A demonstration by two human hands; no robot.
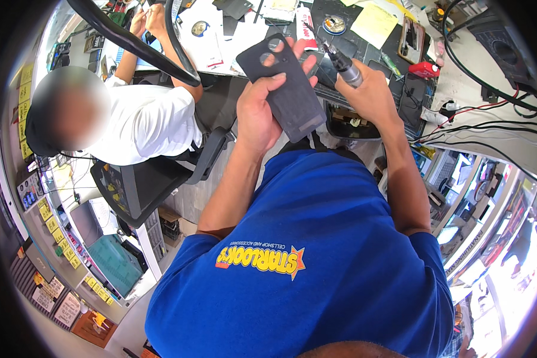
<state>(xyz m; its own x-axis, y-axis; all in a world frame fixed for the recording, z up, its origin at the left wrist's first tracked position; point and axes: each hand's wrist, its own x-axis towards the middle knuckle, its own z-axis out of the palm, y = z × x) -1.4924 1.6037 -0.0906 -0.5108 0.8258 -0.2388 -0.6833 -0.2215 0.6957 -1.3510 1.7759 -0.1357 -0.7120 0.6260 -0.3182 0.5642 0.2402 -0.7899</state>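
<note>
My left hand (259, 116) holds up a dark grey phone back cover (295, 98), thumb on its face and fingers behind. Round camera holes sit near its upper end, and skin shows through them. My right hand (373, 95) is wrapped around a pen-shaped rotary tool (344, 67) with a silver and black body. Its narrow tip points up and left, toward the bench and apart from the cover. Whether it is spinning cannot be seen.
Beyond my hands stands a dark workbench (280, 30) with papers, a yellow sheet (374, 27), a white-and-red tube (306, 28) and a red box (424, 70). Cables (489, 125) run along the right. A co-worker in a white shirt (149, 119) sits at left on a black chair (140, 188).
</note>
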